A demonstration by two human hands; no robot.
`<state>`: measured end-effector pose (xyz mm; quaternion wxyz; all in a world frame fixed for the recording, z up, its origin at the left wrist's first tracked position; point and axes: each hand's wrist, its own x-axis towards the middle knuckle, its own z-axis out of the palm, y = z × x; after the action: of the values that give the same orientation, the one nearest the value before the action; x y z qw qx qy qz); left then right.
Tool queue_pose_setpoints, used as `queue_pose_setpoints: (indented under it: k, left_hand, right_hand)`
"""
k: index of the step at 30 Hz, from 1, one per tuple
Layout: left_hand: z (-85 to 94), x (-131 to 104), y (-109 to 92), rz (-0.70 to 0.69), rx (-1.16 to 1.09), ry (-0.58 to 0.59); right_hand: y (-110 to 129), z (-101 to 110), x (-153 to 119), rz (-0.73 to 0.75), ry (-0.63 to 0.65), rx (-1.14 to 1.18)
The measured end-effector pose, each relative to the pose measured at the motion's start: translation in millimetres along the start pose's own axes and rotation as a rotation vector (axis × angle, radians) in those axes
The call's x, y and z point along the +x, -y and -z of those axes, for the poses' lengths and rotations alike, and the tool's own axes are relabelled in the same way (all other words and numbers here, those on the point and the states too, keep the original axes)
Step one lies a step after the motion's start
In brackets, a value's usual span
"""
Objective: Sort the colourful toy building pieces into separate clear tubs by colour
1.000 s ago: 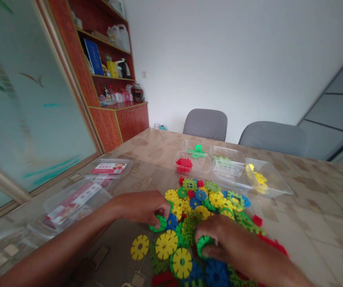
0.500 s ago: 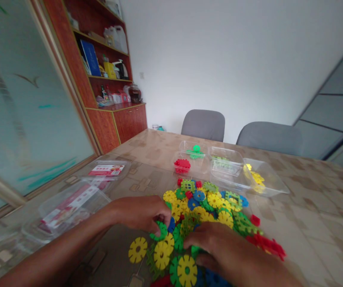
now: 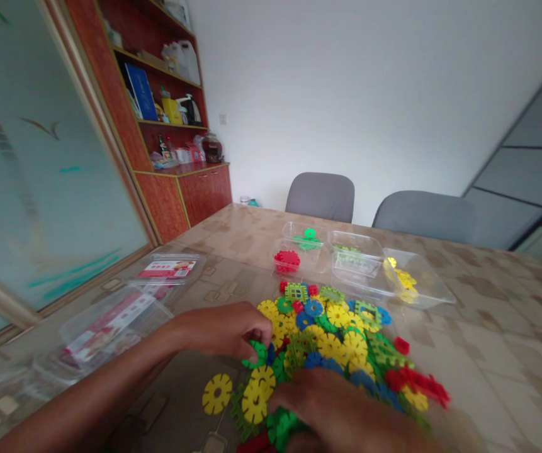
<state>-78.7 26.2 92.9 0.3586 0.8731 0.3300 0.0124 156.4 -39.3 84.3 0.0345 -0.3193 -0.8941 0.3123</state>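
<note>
At the left side of a mixed heap of plastic building pieces, my left hand [image 3: 237, 330] pinches a green notched disc [image 3: 254, 354] between thumb and fingers. My right hand [image 3: 320, 402] is curled low at the front of the heap, its fingers closed on green notched discs [image 3: 281, 429]; its thumb is partly hidden. Between the hands lie yellow notched discs [image 3: 257, 396]. A single yellow disc [image 3: 217, 394] rests apart on the table. Red blocks, blue discs and light green lattice squares [image 3: 296, 292] make up the rest of the heap.
Beyond the heap stand clear plastic boxes: one with green discs [image 3: 307, 241], one with red pieces [image 3: 287, 261], one with light green squares [image 3: 346, 253], one with yellow discs [image 3: 405, 278]. Clear lids [image 3: 171, 267] with labels lie at the left. Two grey chairs [image 3: 320, 196] stand behind the table.
My right hand has moved down and left, toward the front, uncovering blue and yellow pieces and covering a yellow disc. My left hand has lifted slightly with its green disc.
</note>
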Motion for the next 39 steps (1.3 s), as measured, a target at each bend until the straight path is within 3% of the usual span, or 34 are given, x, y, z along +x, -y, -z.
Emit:
queue_pose_setpoints:
  k: [15,29,36,39]
  left_hand:
    - [-2.1,6.5,11.3,-0.015,-0.127,-0.143]
    - [-5.9,10.4,15.4,-0.022,-0.217,-0.17]
    - [-6.7,11.3,14.2,-0.028,-0.218,-0.162]
    - [-10.6,13.8,15.3,-0.003,-0.267,-0.154]
  right_hand:
    - [-2.8,-6.4,13.8,-0.039,-0.089,-0.22]
    - [0.2,-0.3,6.0,-0.102,-0.116,-0.217]
    - [-7.8,-10.4,4.3,-0.058,-0.179,-0.162]
    - [-12.7,-12.1,7.9,-0.116,-0.129,-0.095]
